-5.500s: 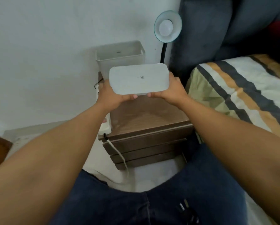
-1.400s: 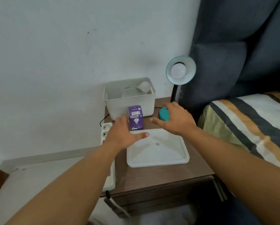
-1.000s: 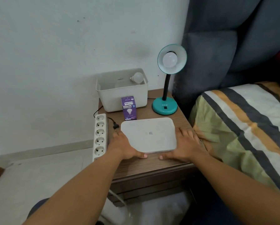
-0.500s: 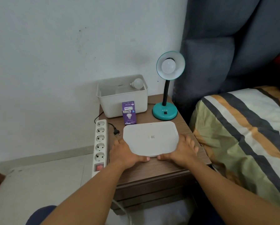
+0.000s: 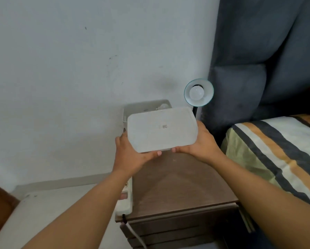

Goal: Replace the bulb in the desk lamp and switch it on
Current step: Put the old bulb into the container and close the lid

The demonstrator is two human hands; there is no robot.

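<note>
wall: plain white, fills upper left of frame.
floor [image 5: 48, 200]: pale, lower left; brown edge of something at far left, can't identify.
power strip [image 5: 126, 200]: white, lies along left edge of worktop, mostly hidden by left forearm; cable drops off the front.
left hand [image 5: 132, 155]: grip closed on lid's left end, thumb under the near edge, fingers behind.
lid [image 5: 162, 131]: white, rounded rectangle, small printed mark near centre; held in the air at frame centre, tilted toward camera, above the worktop and in front of the bin.
bin [image 5: 141, 107]: white, open top, at back of worktop against wall; only its upper rim shows behind the lid.
spare bulb [image 5: 38, 105]... correction below.
spare bulb [image 5: 163, 105]: white, inside bin, peeking above lid's far edge.
worktop [image 5: 183, 186]: brown wood nightstand, drawers below, lower centre.
right hand [image 5: 201, 144]: grip closed on lid's right end, thumb at near edge.
desk lamp [image 5: 204, 99]: teal shade facing camera, right of the bin; stem mostly hidden, base probably behind lid and right hand.
lamp bulb [image 5: 196, 93]: white, seated in the shade, unlit.
headboard [image 5: 267, 51]: dark grey, padded, upper right.
bed [image 5: 280, 150]: striped cover, right edge.
</note>
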